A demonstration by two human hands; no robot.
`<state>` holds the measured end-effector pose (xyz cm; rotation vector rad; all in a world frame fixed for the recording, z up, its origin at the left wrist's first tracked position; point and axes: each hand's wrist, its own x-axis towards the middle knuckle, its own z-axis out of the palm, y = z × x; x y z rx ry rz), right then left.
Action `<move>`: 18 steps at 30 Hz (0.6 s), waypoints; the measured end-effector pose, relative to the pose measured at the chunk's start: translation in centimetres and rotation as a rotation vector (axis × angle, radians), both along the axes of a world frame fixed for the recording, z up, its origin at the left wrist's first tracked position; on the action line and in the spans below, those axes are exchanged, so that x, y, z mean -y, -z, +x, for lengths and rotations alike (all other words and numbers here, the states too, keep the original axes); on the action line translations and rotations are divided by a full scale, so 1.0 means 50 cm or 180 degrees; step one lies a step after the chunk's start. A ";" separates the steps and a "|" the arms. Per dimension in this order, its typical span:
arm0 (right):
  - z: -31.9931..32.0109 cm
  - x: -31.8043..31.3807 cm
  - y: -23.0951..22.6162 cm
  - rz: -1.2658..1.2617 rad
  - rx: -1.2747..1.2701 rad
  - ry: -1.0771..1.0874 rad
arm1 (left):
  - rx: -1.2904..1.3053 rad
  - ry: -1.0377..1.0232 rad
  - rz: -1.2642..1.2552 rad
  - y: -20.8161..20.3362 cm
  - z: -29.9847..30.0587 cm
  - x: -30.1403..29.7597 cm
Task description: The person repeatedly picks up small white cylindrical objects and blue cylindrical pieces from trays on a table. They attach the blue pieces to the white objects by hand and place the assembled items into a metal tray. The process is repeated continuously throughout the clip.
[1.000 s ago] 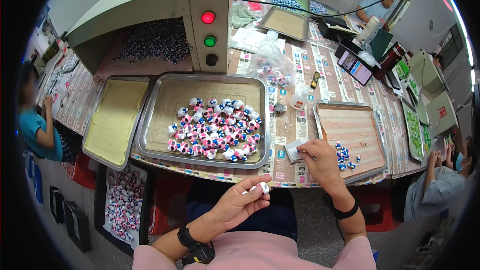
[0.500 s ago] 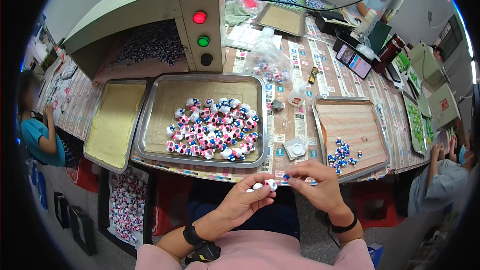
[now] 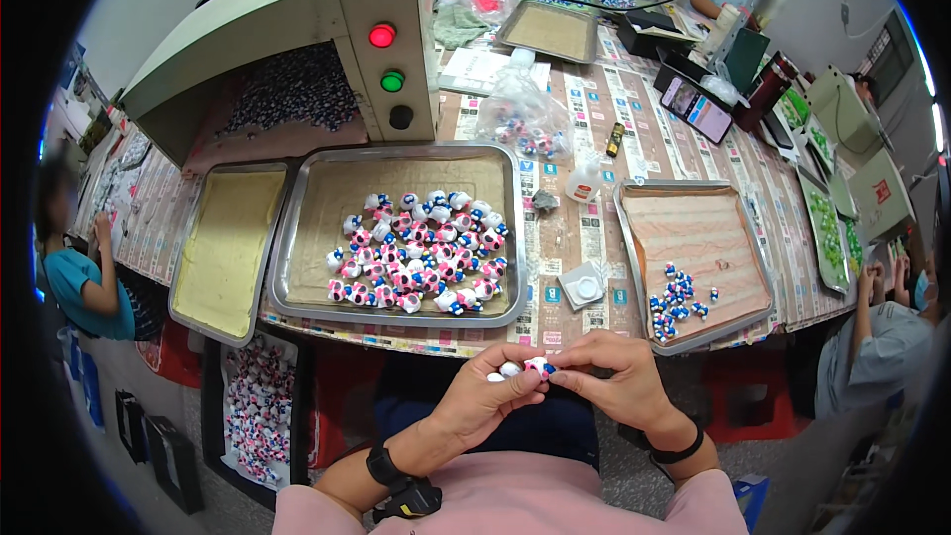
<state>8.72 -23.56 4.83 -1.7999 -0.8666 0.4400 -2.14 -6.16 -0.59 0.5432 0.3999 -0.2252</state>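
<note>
Above my lap, my left hand [image 3: 479, 394] is closed around a few small white toy heads, with one white-and-pink head [image 3: 535, 364] held up between thumb and fingertips. My right hand [image 3: 616, 381] pinches a small blue-and-white toy body [image 3: 551, 371] against that head; fingertips partly cover where they meet. Ahead to the left, a large metal tray [image 3: 396, 318] carries many white, pink and blue toy figures [image 3: 421, 253]. A smaller metal tray [image 3: 693, 200] lined with brownish paper, at the right, has a cluster of little blue-and-white bodies [image 3: 678, 289].
Between the trays lie a small white dish [image 3: 584, 286], a clear bottle [image 3: 584, 181] and a bag of figures [image 3: 525, 129]. A machine [image 3: 391, 89] with red and green lights stands left, beside a yellow-lined tray [image 3: 223, 258]. A bin [image 3: 260, 411] is below. Other people sit around the tables.
My right hand has brought the blue-and-white body leftward onto the head in my left hand. The person across the table has spread their hands apart. The view has shifted slightly.
</note>
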 end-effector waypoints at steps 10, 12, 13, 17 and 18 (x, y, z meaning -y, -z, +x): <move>0.024 0.011 0.002 -0.0007 -0.0399 -0.0493 | 0.0058 0.0231 0.0174 -0.003 0.001 -0.009; 0.032 0.007 -0.008 0.0054 -0.0478 -0.0599 | 0.0135 0.0199 0.0279 -0.011 0.004 -0.022; 0.040 0.010 -0.012 0.0028 -0.0083 -0.0460 | 0.0130 0.0050 0.0649 -0.015 0.006 -0.032; 0.120 0.055 0.015 -0.0390 0.1335 0.0728 | 0.0234 -0.0489 0.2678 -0.050 0.029 -0.124; 0.155 0.078 0.027 -0.0444 0.1268 0.1173 | 0.0245 -0.0619 0.3080 -0.044 0.032 -0.155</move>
